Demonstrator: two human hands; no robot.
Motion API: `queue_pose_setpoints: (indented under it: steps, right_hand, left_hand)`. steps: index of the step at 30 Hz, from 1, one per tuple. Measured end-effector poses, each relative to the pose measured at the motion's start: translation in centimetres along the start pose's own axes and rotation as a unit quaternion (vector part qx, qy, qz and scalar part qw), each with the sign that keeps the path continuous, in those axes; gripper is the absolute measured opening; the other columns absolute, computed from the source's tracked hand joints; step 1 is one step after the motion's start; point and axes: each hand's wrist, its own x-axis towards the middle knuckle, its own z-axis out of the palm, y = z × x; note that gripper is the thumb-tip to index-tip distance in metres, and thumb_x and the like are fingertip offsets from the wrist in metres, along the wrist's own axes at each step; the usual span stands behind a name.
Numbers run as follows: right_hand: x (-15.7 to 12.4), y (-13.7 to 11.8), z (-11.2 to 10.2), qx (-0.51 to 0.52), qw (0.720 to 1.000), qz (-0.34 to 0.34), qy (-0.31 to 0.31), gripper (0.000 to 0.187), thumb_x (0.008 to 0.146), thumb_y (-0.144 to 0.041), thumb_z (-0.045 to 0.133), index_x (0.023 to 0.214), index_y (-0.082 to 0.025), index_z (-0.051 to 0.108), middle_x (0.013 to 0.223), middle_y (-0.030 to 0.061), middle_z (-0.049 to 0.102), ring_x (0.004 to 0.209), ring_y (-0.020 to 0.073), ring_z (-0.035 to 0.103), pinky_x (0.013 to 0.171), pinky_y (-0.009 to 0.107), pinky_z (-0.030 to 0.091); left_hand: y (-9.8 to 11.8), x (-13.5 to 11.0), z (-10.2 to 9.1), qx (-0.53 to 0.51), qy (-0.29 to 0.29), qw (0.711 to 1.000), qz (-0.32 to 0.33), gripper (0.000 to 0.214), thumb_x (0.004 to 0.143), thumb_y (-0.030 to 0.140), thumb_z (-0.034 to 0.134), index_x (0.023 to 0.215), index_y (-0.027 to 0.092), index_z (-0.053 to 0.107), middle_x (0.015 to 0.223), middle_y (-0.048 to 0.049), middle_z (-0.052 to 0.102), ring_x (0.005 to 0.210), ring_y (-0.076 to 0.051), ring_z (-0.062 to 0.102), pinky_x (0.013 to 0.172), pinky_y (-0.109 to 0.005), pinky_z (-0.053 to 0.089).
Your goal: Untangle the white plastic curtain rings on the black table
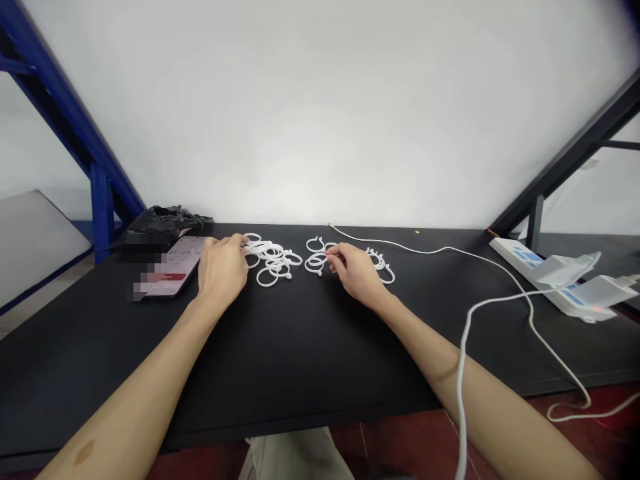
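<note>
My left hand (223,265) rests at the left edge of a loose pile of white plastic rings (273,252), its fingers curled closed against the outermost ring. Each ring has a gap and small knobs, much like a shower curtain ring. My right hand (354,270) pinches with thumb and forefinger at a small middle group of white rings (315,261); the fingertips close on the edge of one. A third group of white rings (383,263) lies just beyond my right hand and is partly hidden by it.
Left of the rings, a phone (175,267) lies before a crumpled black bag (163,223). A white power strip (550,277) with plugged-in chargers stands at the right. White cables (465,340) cross the right side, one over my forearm. A white wall (320,113) backs the black table (285,360).
</note>
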Motion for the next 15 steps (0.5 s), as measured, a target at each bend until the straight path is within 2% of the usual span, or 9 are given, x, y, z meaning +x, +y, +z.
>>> queue_pose_setpoints:
  steps: [2, 4, 5, 7, 9, 12, 15]
  right_hand:
    - [-0.1, -0.4, 0.2, 0.035, 0.999, 0.014, 0.006, 0.01, 0.091, -0.016, 0.053, 0.091, -0.017, 0.063, 0.073, 0.0013, 0.068, 0.067, 0.0146, 0.065, 0.07, 0.028, 0.049]
    - [-0.3, -1.1, 0.6, 0.077, 0.997, 0.017, 0.008, 0.011, 0.092, -0.017, 0.053, 0.091, -0.018, 0.064, 0.073, 0.0008, 0.068, 0.064, 0.013, 0.065, 0.068, 0.027, 0.05]
    - [-0.4, -1.5, 0.8, 0.098, 0.995, 0.012, 0.007, 0.012, 0.092, -0.018, 0.052, 0.091, -0.018, 0.064, 0.075, 0.0007, 0.068, 0.064, 0.0123, 0.066, 0.068, 0.026, 0.05]
    - [-0.6, -2.2, 1.5, 0.13, 0.991, -0.02, 0.007, 0.012, 0.093, -0.02, 0.053, 0.094, -0.019, 0.065, 0.08, 0.0009, 0.07, 0.068, 0.012, 0.067, 0.071, 0.026, 0.052]
    - [-0.7, -2.7, 2.0, 0.159, 0.986, -0.049, 0.001, 0.011, 0.093, -0.021, 0.055, 0.096, -0.02, 0.065, 0.086, 0.0012, 0.071, 0.075, 0.0124, 0.068, 0.074, 0.026, 0.053]
    - [-0.7, -2.7, 2.3, 0.169, 0.984, -0.06, -0.011, 0.014, 0.093, -0.025, 0.057, 0.104, -0.021, 0.063, 0.091, 0.0019, 0.071, 0.083, 0.0136, 0.068, 0.079, 0.027, 0.053]
    - [-0.6, -2.3, 2.2, 0.039, 0.998, -0.041, -0.001, 0.024, 0.092, -0.03, 0.059, 0.113, -0.018, 0.06, 0.1, 0.0075, 0.068, 0.094, 0.0194, 0.064, 0.084, 0.034, 0.052]
  left_hand:
    - [0.2, -0.2, 0.2, 0.021, 0.023, 0.999, 0.015, 0.035, 0.093, 0.027, 0.042, 0.113, 0.013, 0.066, 0.112, -0.0163, 0.069, 0.108, -0.038, 0.052, 0.09, -0.051, 0.044]
    - [1.3, -0.7, 0.2, -0.016, 0.026, 0.997, 0.074, 0.037, 0.094, 0.034, 0.045, 0.119, 0.014, 0.064, 0.117, -0.014, 0.067, 0.112, -0.036, 0.051, 0.096, -0.05, 0.042]
    - [2.0, -1.0, 0.2, -0.053, 0.012, 0.991, 0.118, 0.039, 0.094, 0.039, 0.046, 0.121, 0.016, 0.062, 0.118, -0.0114, 0.067, 0.112, -0.033, 0.052, 0.098, -0.047, 0.042]
    - [3.4, -1.6, 0.3, -0.118, -0.051, 0.969, 0.208, 0.047, 0.094, 0.045, 0.049, 0.131, 0.017, 0.054, 0.126, -0.01, 0.062, 0.117, -0.028, 0.051, 0.102, -0.043, 0.042]
    - [4.4, -2.0, 0.6, -0.138, -0.092, 0.953, 0.255, 0.043, 0.094, 0.042, 0.05, 0.13, 0.018, 0.053, 0.123, -0.0091, 0.062, 0.112, -0.026, 0.053, 0.099, -0.041, 0.043]
    - [4.7, -2.1, 0.8, -0.101, -0.081, 0.954, 0.27, 0.029, 0.098, 0.028, 0.04, 0.116, 0.017, 0.06, 0.107, -0.009, 0.064, 0.1, -0.026, 0.054, 0.091, -0.041, 0.045]
    - [4.1, -1.7, 0.9, -0.018, -0.062, 0.969, 0.24, 0.033, 0.093, 0.014, 0.036, 0.113, 0.015, 0.062, 0.101, -0.0114, 0.061, 0.096, -0.028, 0.052, 0.086, -0.043, 0.045]
